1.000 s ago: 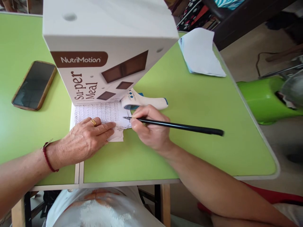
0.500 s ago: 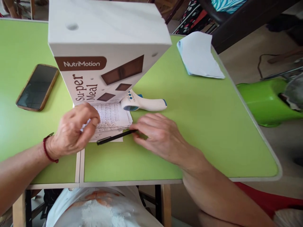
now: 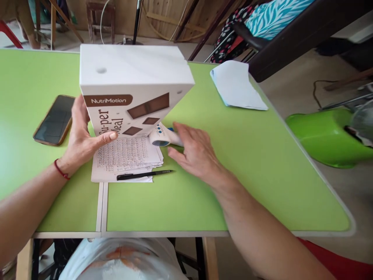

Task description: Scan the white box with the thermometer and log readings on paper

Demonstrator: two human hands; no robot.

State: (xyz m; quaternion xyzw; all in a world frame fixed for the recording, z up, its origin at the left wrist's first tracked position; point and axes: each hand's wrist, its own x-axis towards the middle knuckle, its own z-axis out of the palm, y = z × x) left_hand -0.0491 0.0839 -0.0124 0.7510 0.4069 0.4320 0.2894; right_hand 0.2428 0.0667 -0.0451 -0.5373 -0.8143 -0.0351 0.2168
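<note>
A tall white NutriMotion box [image 3: 134,66] stands upright on the green table. My left hand [image 3: 83,136] is at its lower left corner, thumb stretched across the front and fingers spread along the side, partly hidden; whether it presses on the box I cannot tell. My right hand [image 3: 196,151] is open over the handle of a white infrared thermometer [image 3: 161,136], thumb and fingers apart. Handwritten paper sheets [image 3: 128,155] lie before the box. A black pen [image 3: 142,175] rests across their near edge, its tip over the table.
A phone [image 3: 55,118] in a brown-edged case lies left of the box. Folded white paper [image 3: 236,83] is near the far right table edge. The green table [image 3: 163,206] has a seam [image 3: 101,210] at the front. Beyond its right side is a green bucket [image 3: 326,136].
My right hand has let go of the pen and moved up to the thermometer. My left hand has opened and shifted from the papers to the box's left side. The view has tilted up.
</note>
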